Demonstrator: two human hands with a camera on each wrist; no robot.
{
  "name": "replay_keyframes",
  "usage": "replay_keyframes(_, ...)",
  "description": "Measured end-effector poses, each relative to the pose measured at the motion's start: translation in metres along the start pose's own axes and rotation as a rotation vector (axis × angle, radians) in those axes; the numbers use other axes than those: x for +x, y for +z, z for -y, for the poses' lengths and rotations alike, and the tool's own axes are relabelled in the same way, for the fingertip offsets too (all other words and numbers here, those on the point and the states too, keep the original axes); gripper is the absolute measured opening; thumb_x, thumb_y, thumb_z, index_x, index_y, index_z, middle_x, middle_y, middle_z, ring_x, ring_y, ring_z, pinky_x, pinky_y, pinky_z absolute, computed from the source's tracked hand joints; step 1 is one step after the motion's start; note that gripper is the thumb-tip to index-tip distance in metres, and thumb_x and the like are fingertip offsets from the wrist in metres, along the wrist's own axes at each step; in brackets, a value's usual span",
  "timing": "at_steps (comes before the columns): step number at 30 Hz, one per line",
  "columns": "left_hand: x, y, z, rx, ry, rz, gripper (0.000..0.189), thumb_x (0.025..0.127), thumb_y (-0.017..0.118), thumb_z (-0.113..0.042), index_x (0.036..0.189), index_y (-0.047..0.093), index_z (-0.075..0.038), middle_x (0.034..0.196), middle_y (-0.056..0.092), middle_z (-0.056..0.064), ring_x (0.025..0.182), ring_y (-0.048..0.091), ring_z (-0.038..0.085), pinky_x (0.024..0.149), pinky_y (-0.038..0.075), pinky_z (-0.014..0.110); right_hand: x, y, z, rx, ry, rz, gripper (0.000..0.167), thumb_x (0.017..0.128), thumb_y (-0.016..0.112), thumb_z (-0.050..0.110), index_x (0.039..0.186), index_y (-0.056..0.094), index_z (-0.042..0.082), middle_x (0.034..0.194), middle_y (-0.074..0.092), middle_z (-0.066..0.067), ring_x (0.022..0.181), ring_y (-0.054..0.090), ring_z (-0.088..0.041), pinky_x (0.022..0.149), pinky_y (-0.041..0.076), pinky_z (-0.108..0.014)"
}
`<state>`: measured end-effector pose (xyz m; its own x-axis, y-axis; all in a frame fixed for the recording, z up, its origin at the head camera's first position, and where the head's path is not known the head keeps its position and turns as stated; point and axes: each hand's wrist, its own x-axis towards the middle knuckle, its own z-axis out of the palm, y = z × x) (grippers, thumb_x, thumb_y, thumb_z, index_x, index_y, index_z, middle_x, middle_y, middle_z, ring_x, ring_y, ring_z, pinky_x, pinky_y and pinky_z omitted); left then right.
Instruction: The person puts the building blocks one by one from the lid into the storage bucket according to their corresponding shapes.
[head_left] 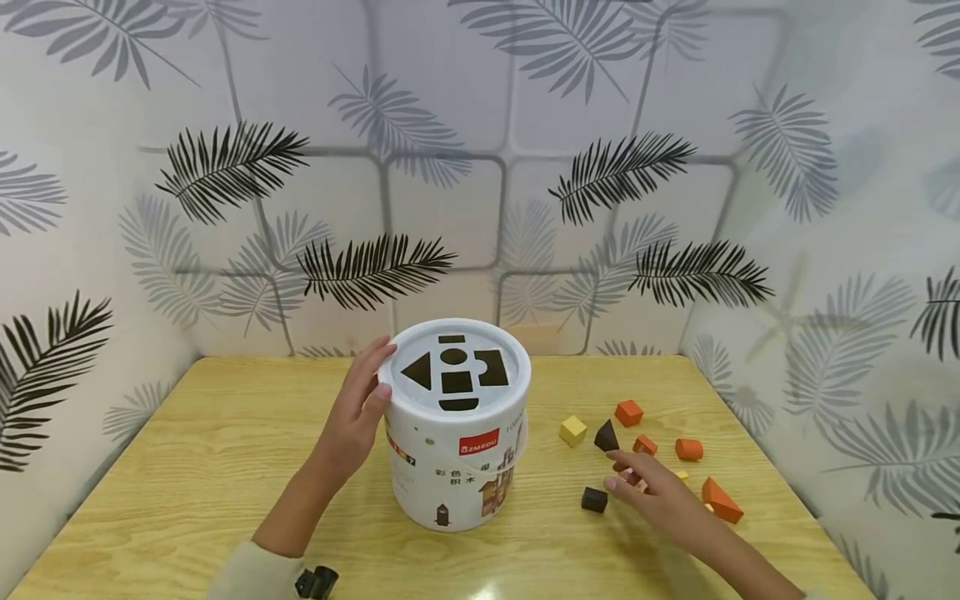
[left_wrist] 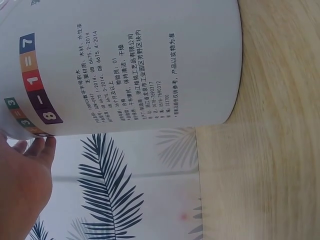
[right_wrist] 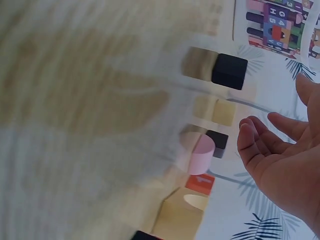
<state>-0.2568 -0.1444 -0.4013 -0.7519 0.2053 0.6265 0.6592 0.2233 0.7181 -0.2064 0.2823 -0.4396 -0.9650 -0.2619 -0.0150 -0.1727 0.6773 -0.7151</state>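
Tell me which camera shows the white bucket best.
The head view: it frames the bucket nearly whole, including its cut-out lid. The left wrist view shows its printed side close up, cropped; the right wrist view, just a piece in one corner.

A pale beige left sleeve (head_left: pixel 251 575) ends beside a small, black, rounded device (head_left: pixel 324 582).

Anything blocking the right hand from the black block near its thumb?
Nothing visible does: the head view shows only a small open gap between the right hand and the black block.
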Motion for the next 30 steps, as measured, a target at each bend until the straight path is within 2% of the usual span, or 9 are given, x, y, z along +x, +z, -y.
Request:
replay_keyframes(7,-0.003,0.003,0.004,-0.074,0.027,-0.021,0.049,0.103,0.040,-0.003,0.152,0.037,-0.009,0.164,0.028,0.011,0.135,0.046,0.037,0.103,0.044,0.014,0.001,0.011,-0.014,-0.005,-0.042,0.064,0.056,0.097,0.066,0.033,0.139,0.054,-0.001,0.122,0.062,-0.017,0.095,0.058,-0.019,0.071,0.051,-0.026)
replay_keyframes(10,-0.003,0.003,0.005,-0.105,0.032,-0.020,0.049,0.103,0.039,-0.003,0.151,0.036,-0.010,0.163,0.028,0.010,0.133,0.049,0.030,0.100,0.047,0.016,0.001,0.014,-0.016,0.011,-0.039,0.074,0.054,0.095,0.069,0.031,0.136,0.056,-0.002,0.118,0.064,-0.013,0.094,0.058,-0.020,0.069,0.051,-0.025)
replay_keyframes(15,-0.004,0.005,0.004,-0.147,0.019,-0.016,0.046,0.104,0.039,-0.003,0.150,0.036,-0.007,0.163,0.028,0.010,0.131,0.050,0.023,0.098,0.049,0.017,0.000,0.019,-0.020,-0.014,-0.035,0.053,0.046,0.092,0.073,0.027,0.128,0.062,0.000,0.105,0.066,-0.006,0.087,0.058,-0.014,0.066,0.051,-0.023)
replay_keyframes(19,-0.004,0.005,0.003,-0.157,0.008,-0.023,0.045,0.104,0.040,-0.003,0.148,0.037,-0.005,0.164,0.028,0.010,0.132,0.049,0.019,0.098,0.049,0.017,0.000,0.020,-0.020,-0.049,-0.036,0.031,0.033,0.091,0.074,0.023,0.117,0.066,0.006,0.095,0.065,-0.001,0.081,0.056,-0.008,0.065,0.049,-0.023)
replay_keyframes(23,-0.004,0.005,0.003,-0.165,0.010,-0.026,0.044,0.103,0.040,-0.002,0.148,0.036,-0.004,0.163,0.028,0.010,0.133,0.048,0.012,0.099,0.048,0.017,0.000,0.020,-0.019,-0.061,-0.023,0.020,0.022,0.091,0.074,0.021,0.109,0.067,0.010,0.092,0.064,0.001,0.080,0.056,-0.009,0.065,0.048,-0.023)
replay_keyframes(30,-0.004,0.006,0.004,-0.168,0.009,-0.025,0.044,0.103,0.040,-0.002,0.147,0.035,-0.004,0.164,0.027,0.010,0.133,0.048,0.011,0.099,0.049,0.017,-0.001,0.020,-0.018,-0.051,-0.001,-0.006,0.021,0.091,0.074,0.017,0.108,0.068,0.008,0.095,0.068,0.000,0.083,0.059,-0.011,0.065,0.050,-0.023)
